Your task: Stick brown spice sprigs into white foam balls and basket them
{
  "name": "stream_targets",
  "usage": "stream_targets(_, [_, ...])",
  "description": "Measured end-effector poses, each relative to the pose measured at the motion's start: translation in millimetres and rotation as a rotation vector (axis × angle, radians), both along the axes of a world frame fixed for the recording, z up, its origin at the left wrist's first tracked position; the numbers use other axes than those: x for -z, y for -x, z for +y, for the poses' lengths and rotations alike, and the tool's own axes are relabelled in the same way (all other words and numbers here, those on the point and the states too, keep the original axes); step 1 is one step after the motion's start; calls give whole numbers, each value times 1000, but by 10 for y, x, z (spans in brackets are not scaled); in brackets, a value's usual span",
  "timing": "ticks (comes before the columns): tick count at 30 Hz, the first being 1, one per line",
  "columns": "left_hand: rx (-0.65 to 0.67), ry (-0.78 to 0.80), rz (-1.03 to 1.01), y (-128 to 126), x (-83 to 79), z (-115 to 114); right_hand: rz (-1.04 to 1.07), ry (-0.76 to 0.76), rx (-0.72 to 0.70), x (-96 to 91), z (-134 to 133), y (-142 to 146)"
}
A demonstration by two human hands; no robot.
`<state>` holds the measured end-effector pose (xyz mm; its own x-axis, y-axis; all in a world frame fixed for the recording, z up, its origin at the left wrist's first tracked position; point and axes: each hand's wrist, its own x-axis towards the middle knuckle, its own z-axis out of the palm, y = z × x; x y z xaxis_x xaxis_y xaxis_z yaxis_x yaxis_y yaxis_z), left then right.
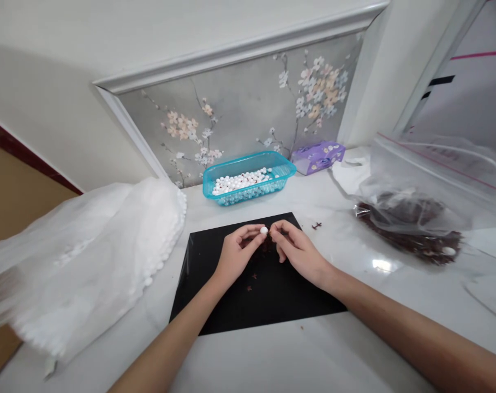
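Observation:
My left hand (pixel 237 254) holds a small white bead (pixel 264 231) between thumb and fingertips, above a black mat (pixel 284 305). My right hand (pixel 297 251) comes in from the other side, its fingertips pinched against the bead's edge. They seem to hold a tiny dark red piece (pixel 271 234), though the fingers partly hide it. Below the hands lies a small heap of dark red pieces (pixel 267 245), and a few stray bits (pixel 250 288) dot the mat.
A teal plastic basket (pixel 251 197) of white beads stands at the back, beside a purple tissue box (pixel 318 157). To the right, a clear plastic bag (pixel 407 224) holds dark red pieces. White netting with beaded edging (pixel 88 262) lies at the left of the white counter (pixel 297 355).

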<state>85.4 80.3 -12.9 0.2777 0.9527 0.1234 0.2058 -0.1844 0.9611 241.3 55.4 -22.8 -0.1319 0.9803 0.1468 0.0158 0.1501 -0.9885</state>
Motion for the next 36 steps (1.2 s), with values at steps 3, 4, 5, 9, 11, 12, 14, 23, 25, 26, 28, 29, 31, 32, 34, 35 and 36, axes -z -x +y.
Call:
stream_targets(3, [-8,-3,2,0,-1,-2,2,8,2,0,0,6])
stream_targets(4, [-11,-7,3,0,-2,-7,0,12,2,1,0,7])
stream_targets(5, [-14,-9,3,0,-5,-13,-2,13,1,2,-1,8])
stream_targets(9, [-26,5,-9,0,-14,-36,-2,8,-6,4,-1,10])
stream_targets(11, [-33,5,-8,-2,-16,-39,-4,11,-6,4,-2,10])
stream_targets(12, [-35,2,-5,-2,-15,-37,-4,15,-6,5,-2,10])
stream_targets(14, [-36,-8,3,0,-8,-31,-3,21,-5,9,-2,9])
stream_targets(23, [-52,-54,33,19,32,-34,-61,-1,33,62,14,-10])
stream_targets(25, [-53,-57,41,14,23,-38,-66,-7,36,66,16,-12])
stream_targets(26, [-53,-57,42,11,19,-40,-70,-6,36,66,16,-13])
stream_targets(28, [-55,-57,42,9,13,-43,-82,-4,39,62,13,-14])
stream_targets(29, [-54,-58,44,10,14,-44,-91,-8,43,58,12,-15])
stream_targets(31, [-51,-64,52,13,21,-47,-114,-31,54,49,9,-18])
stream_targets(32, [-50,-68,57,15,26,-48,-127,-42,58,44,8,-18])
stream_targets(34, [-49,-82,67,17,36,-50,-143,-53,63,39,9,-20])
stream_targets(35, [-50,-88,71,16,39,-52,-146,-55,64,38,10,-20])
stream_targets(36, [-53,-94,73,15,39,-54,-147,-54,64,40,12,-20])
